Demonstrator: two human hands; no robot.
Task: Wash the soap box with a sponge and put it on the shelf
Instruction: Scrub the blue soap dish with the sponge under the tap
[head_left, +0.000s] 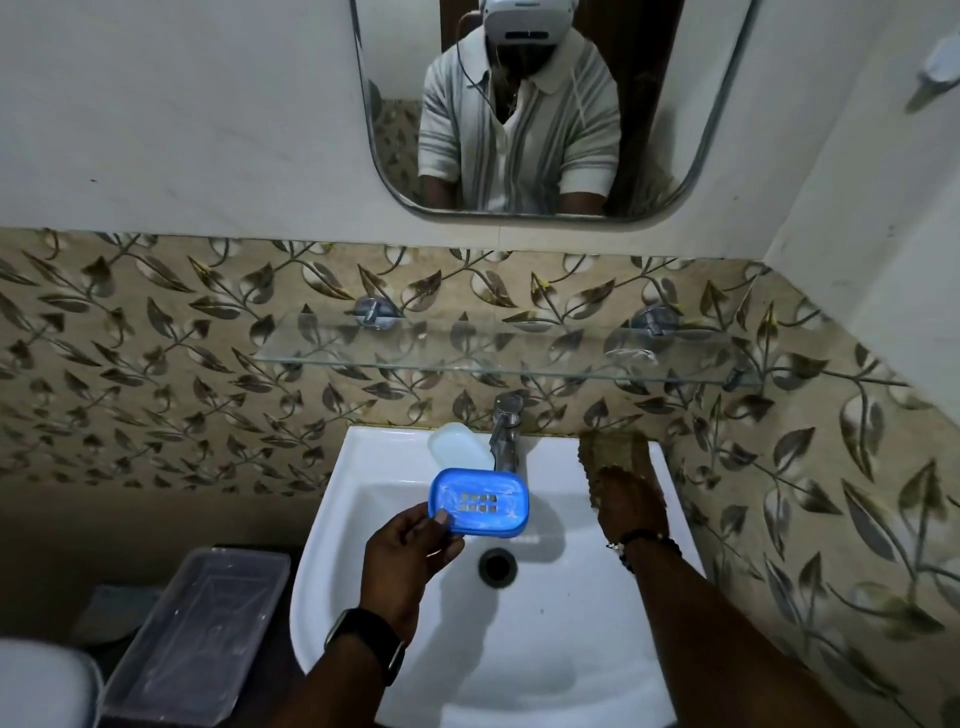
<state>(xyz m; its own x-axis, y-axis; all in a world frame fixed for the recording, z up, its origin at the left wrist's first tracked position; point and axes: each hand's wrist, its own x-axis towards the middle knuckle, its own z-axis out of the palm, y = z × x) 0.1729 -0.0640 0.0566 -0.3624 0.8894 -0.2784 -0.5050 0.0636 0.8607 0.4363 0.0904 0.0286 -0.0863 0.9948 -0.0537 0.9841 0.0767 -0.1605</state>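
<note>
— Left grip (410, 551) first: what has it got?
— It pinches the blue soap box (478, 501) by its near-left edge, thumb on top and fingers underneath. The box hangs roughly level over the basin of the white sink (545, 649), just on the near side of the tap (506, 431). Its slotted inside faces up and is smeared with white.
— And the right grip (628, 499)?
— Laid on the brownish sponge (613, 447), which sits on the far-right rim of the sink. That patch is blurred, so I cannot tell whether the fingers close round the sponge or only rest on it.
— Anything on the wrists?
— A dark watch (374, 642) on the left, a bead bracelet (639, 540) on the right.
— What lies around them?
— A pale plastic piece (457, 444) lies on the far rim, just left of the tap. The drain (497, 566) lies in the basin, just nearer than the box. A glass shelf (519, 358) is fixed to the leaf-patterned tiles above the tap, with a mirror (727, 130) higher up. A clear plastic tub (208, 623) stands to the near left of the sink.
</note>
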